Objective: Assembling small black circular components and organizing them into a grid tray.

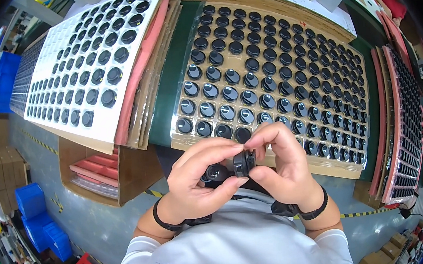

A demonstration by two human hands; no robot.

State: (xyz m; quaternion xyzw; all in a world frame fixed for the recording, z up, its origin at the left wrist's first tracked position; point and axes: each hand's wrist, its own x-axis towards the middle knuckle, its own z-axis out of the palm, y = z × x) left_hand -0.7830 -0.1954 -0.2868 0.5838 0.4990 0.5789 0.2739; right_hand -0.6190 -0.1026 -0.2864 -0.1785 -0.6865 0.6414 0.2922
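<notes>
Close to my body, the thumbs and fingertips of both hands pinch a black round part point(243, 163) that stands on edge, its flat faces turned sideways. My left hand point(188, 178) grips it from the left, and a second black part with a glossy round face point(216, 172) sits in the curl of that hand. From the right, the fingers of my right hand point(288, 167) are closed on the same part. Just beyond my fingers lies a clear plastic tray point(236, 63) on cardboard, filled with rows of similar black parts, some showing glossy domed faces. A few pockets there hold nothing.
To the left, a white tray point(49, 66) of black parts lies on stacked pink and clear trays point(139, 83). Another filled tray point(408, 127) stands at the right. A wooden bar point(270, 1) edges the far side. An open carton point(118, 178) holds red trays below.
</notes>
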